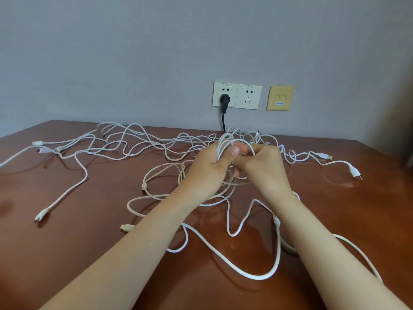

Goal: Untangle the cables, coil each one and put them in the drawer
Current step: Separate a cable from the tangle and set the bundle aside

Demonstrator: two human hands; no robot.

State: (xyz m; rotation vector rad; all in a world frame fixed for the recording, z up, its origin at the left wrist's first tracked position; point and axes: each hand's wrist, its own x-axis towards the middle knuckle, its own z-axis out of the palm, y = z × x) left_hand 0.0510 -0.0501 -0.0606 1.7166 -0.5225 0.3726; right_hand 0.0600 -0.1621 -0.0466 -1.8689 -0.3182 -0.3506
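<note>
**Both hands on one thin cable above the tangle**

Head view: a reddish-brown wooden table [89, 253] stands against a grey wall, and a spread of white cables [134, 139] lies tangled across its far half, strands crossing from the left edge to the right.

The left hand [207, 166] is raised over the middle of the table. Its fingers are curled round several gathered loops of a thin white cable [223, 143], and the thumb is pressed across them. The right hand [263, 164] meets it, knuckles touching. Its fingers are bent in and pinch a strand of the same cable just beside the left thumb, while one loop arches over the fingertips.

Below the hands a cream cable [161, 173] lies in loose rings on the table. Nearer the person a thick white cable [245, 272] sweeps in a wide curve under both forearms.

To the right, well apart from the hands, a white two-pin plug [354, 172] lies on the wood, with a USB connector [325, 156] near it. At the near left another cable end [41, 215] lies alone.

On the wall behind are two white sockets [248, 96], a black plug [224, 100] seated in the left one, and a yellow plate [280, 98] beside them
</note>
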